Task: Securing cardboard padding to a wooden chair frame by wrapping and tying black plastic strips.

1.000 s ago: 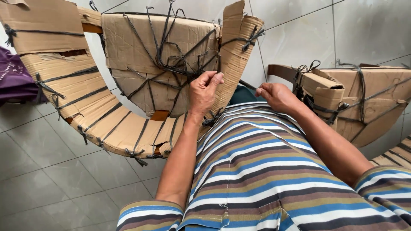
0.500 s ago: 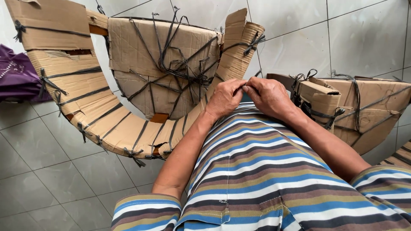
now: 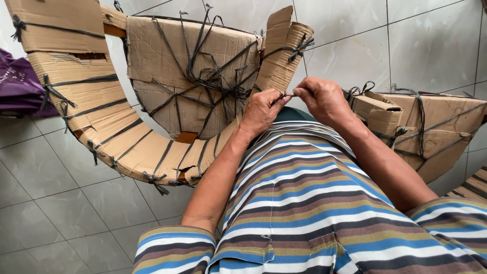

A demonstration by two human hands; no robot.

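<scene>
Far to the left of the left hand (image 3: 263,110), a purple bag (image 3: 19,86) lies on the tiled floor (image 3: 76,203), cut off by the picture's edge so only one corner of it shows. Closer to that hand sits one large cardboard-wrapped curved piece (image 3: 116,142), bound with many dark straps (image 3: 203,76); I count at least ten bands across its curved arm, though the tangle over the flat middle panel is too knotted to count. Bits of brown wood show at three gaps in the cardboard, and the top left of the piece runs out of view.

The left hand is closed narrowly, thumb and fingers pinching one thin dark strap end (image 3: 286,95), just in front of the striped shirt (image 3: 304,203). The right hand (image 3: 324,100) is just beside it, nearly touching, fingers pinched shut on the same strand from the other side. The strand is very short between the two hands and hard to make out; where it leads is hidden behind the fingers.

To the right of the right hand lies a second cardboard-wrapped piece (image 3: 431,132), also strapped, partly hidden by the right forearm. A third wrapped piece (image 3: 474,183) peeks in at the lower right edge, mostly cut off.
</scene>
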